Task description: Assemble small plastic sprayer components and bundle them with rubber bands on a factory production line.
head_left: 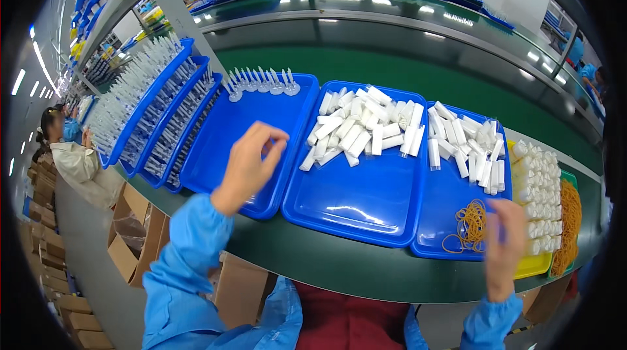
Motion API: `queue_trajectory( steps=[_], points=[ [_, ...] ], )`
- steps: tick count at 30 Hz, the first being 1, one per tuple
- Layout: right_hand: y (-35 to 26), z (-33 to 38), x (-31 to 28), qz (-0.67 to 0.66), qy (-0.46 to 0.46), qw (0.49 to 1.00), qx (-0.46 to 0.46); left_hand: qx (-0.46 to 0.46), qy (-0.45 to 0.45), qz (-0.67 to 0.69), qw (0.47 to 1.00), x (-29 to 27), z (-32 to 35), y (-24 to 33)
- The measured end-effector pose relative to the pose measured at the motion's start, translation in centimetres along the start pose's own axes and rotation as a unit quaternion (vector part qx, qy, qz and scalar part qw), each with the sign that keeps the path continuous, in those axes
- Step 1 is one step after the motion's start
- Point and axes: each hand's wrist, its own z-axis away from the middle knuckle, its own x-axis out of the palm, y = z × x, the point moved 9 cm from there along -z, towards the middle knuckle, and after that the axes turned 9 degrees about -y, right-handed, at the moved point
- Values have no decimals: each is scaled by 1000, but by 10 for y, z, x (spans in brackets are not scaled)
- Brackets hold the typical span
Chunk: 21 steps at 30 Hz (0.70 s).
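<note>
Above the blue tray at the left [215,154], my left hand [251,160] is closed, its fingers curled toward the thumb; nothing shows in it. Along that tray's back edge stands a row of clear, slender plastic pieces on round bases [261,82]. My right hand [506,239] is raised over the front right corner of the right blue tray [437,236] and smeared by motion, so its grip is unclear. Beside it lies a loose heap of tan rubber bands [471,222]. White wrapped rectangular packets [473,147] fill the back of this tray.
A middle blue tray [353,213] holds more white packets [366,121]. Stacked blue trays of clear plastic pieces [150,102] stand at left. At right are a yellow tray of bundled white packets [539,200] and a green tray of rubber bands [568,226]. Cardboard boxes [134,232] sit below.
</note>
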Motion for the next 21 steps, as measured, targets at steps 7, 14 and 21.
queue_trajectory(
  steps=[7,14,21],
  points=[
    [-114,-123,147,7,-112,964,-243,30,-24,-445,895,-1,-87,-107],
    [-128,-97,183,144,-120,920,-345,-11,16,-479,878,-21,-91,-160],
    [-114,-76,156,-181,-226,930,-226,-14,-13,-345,938,-27,-63,-107]
  ],
)
